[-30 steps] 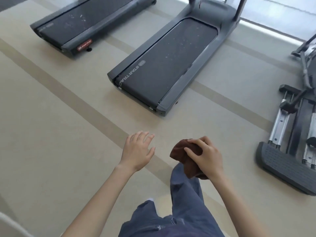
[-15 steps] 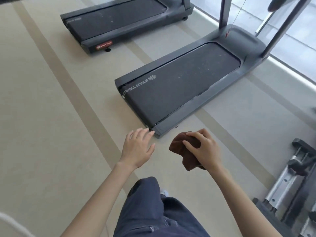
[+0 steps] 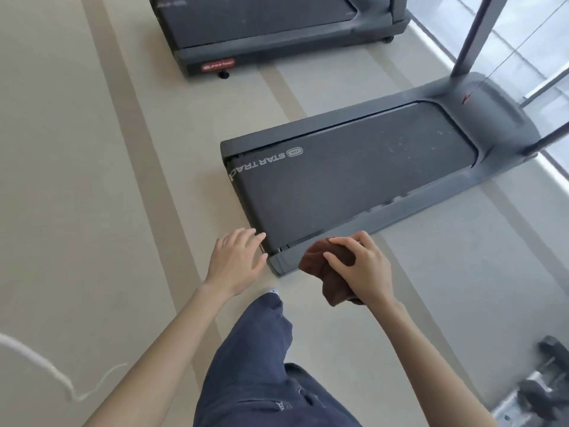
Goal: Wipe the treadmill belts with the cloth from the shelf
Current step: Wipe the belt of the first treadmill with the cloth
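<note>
My right hand [image 3: 360, 266] grips a bunched brown cloth [image 3: 332, 272] just above the rear right corner of the nearest treadmill. That treadmill's dark belt [image 3: 354, 177] carries white lettering at its rear end and pale specks toward the front. My left hand [image 3: 237, 260] hangs with its fingers spread and holds nothing, beside the belt's rear left corner. A second treadmill belt [image 3: 258, 20] lies farther off, at the top of the view.
Grey uprights [image 3: 471, 35] rise from the nearest treadmill's front, by a window at the right. Another machine's metal rails [image 3: 535, 392] sit at the lower right. My leg in blue trousers [image 3: 261, 349] steps forward on the beige floor [image 3: 92, 211]. A white cord [image 3: 46, 368] shows at lower left.
The view has come closer to the nearest treadmill and turned right. Both hands now hang over its rear end. The cloth stays in my right hand.
</note>
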Action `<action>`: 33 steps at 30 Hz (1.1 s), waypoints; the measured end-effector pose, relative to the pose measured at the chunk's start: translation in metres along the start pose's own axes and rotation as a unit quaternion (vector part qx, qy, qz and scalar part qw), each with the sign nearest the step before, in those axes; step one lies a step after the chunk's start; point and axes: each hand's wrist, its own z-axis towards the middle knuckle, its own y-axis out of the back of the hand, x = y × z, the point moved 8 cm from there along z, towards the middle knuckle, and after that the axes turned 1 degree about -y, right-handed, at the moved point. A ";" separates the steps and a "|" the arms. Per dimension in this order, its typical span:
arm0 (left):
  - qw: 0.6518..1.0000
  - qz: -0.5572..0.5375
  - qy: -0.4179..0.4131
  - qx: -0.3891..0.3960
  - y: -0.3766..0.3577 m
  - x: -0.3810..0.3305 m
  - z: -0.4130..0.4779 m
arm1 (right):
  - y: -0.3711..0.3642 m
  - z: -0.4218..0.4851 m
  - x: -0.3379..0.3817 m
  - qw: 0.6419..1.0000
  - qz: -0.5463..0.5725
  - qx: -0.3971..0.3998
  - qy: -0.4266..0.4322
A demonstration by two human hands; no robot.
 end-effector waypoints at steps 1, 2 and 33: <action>1.000 -0.007 0.006 0.000 0.000 0.002 0.012 | 0.002 0.017 0.000 1.000 -0.003 0.004 0.003; 1.000 -0.007 0.008 -0.001 -0.001 0.003 0.022 | 0.003 0.033 0.000 1.000 -0.004 0.004 0.007; 0.952 -0.062 0.298 0.018 -0.276 -0.014 0.136 | -0.209 0.274 -0.151 0.939 -0.055 0.215 0.262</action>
